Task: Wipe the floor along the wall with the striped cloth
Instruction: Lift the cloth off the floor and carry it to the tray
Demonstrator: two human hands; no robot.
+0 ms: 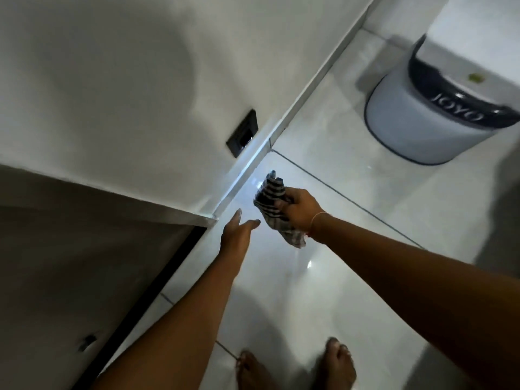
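Note:
The striped cloth point(271, 205), dark and white, is bunched in my right hand point(302, 211), which grips it above the glossy white tiled floor point(323, 277) close to the wall's skirting point(304, 88). One end of the cloth sticks up past my fingers and the other hangs below my wrist. My left hand point(237, 233) is held out beside the cloth, fingers apart and empty, just short of touching it. The white wall point(126, 80) runs diagonally from lower left to upper right.
A black socket plate point(242, 133) sits low on the wall. A white bin with a dark lid point(433, 108) stands on the floor at the upper right. A doorway edge and dark threshold point(180, 257) lie to the left. My bare feet point(295, 367) are at the bottom.

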